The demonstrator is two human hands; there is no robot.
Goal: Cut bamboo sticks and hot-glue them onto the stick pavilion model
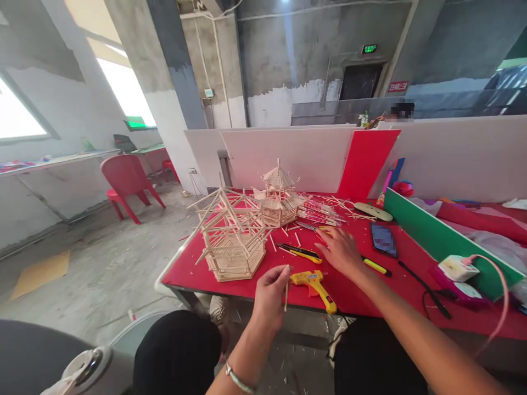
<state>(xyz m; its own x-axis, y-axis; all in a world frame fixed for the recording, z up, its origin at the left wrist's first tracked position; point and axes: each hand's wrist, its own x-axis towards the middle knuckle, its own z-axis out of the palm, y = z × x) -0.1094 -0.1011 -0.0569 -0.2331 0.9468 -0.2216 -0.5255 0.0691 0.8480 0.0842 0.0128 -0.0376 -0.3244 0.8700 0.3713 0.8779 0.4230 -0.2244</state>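
Observation:
My left hand [272, 296] pinches a thin wooden stick [286, 299] upright at the table's front edge. My right hand [341, 251] reaches over the table with thumb and fingers apart. Its fingertips are at the yellow handle of a metal-bladed cutting tool [307, 226], which they partly hide. Between the hands lies a yellow glue gun [310, 281], with a yellow-and-black utility knife [302, 252] behind it. An open stick-built frame [234, 241] stands at the left. Behind it is a small stick pagoda [279, 200] with a tiered roof.
Loose sticks and packaged sticks [321, 211] lie at the back of the red table [349, 296]. To the right are a yellow marker-like tool [376, 266], a phone [384, 240], a green panel [448, 238] and a power strip [458, 269] with a cable. White panels [288, 156] stand behind.

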